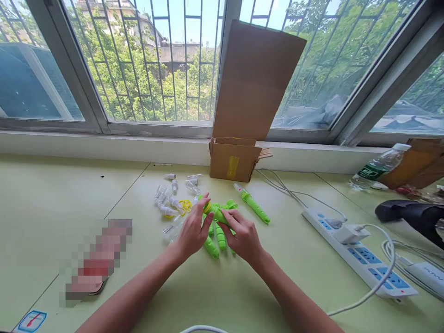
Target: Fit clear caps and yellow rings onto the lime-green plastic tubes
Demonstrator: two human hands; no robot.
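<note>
Both my hands meet over a pile of green ribbed plastic tubes point(215, 243) on the pale green table. My left hand point(193, 230) pinches the end of one green tube point(218, 213) where a yellow ring sits. My right hand point(243, 235) grips the same tube from the right, fingers curled. To the left of the pile lie several clear and white plastic caps point(168, 200) and a yellow ring point(186, 205). One assembled green tube with a clear tip point(252, 203) lies apart to the right.
A small open cardboard box point(233, 160) stands against the window sill, with a tall cardboard sheet point(257, 78) behind it. A white and blue power strip point(362, 253) with cables lies at right, near a water bottle point(377, 167) and a black device point(412, 218). A blurred object point(99, 261) lies at left.
</note>
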